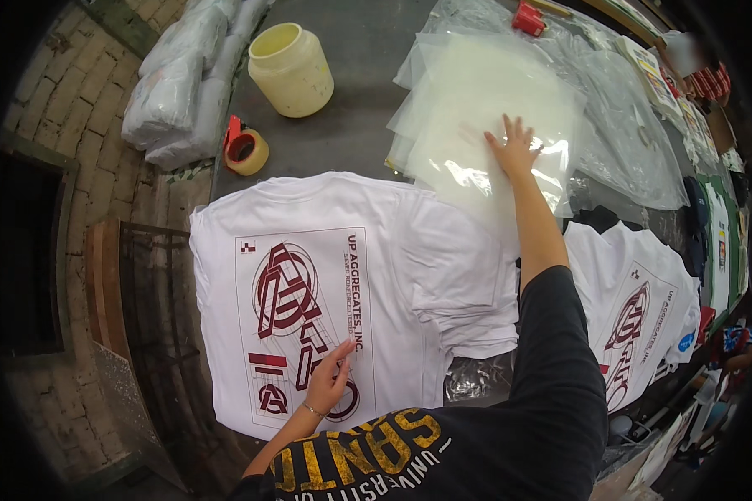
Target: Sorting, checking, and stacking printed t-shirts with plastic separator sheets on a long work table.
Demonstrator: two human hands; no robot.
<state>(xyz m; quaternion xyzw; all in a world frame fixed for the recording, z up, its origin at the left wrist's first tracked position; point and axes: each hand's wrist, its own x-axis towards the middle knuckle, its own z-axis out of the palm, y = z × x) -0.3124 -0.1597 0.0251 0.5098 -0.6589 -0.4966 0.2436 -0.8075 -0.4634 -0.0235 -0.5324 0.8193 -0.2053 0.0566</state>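
A stack of white T-shirts (pixel 384 275) lies in front of me, the top one bearing a dark red graphic print on its face. Over the lower part of that print is my left hand (pixel 329 382), its fingers stretched out and nothing in them. Farther off, my right arm reaches to a pile of clear, flat plastic bags (pixel 451 108). There my right hand (pixel 514 150) lies with fingers spread on the top bag, gripping nothing. The near edge of the bags overlaps the far right of the shirts.
A yellowish plastic jar (pixel 292 79) and a red tape dispenser (pixel 244 150) stand beyond the shirts. Wrapped white bundles (pixel 180 83) are at far left. Another printed white shirt (pixel 627 317) lies right. Loose clear plastic (pixel 627 125) and a red object (pixel 528 18) sit far right.
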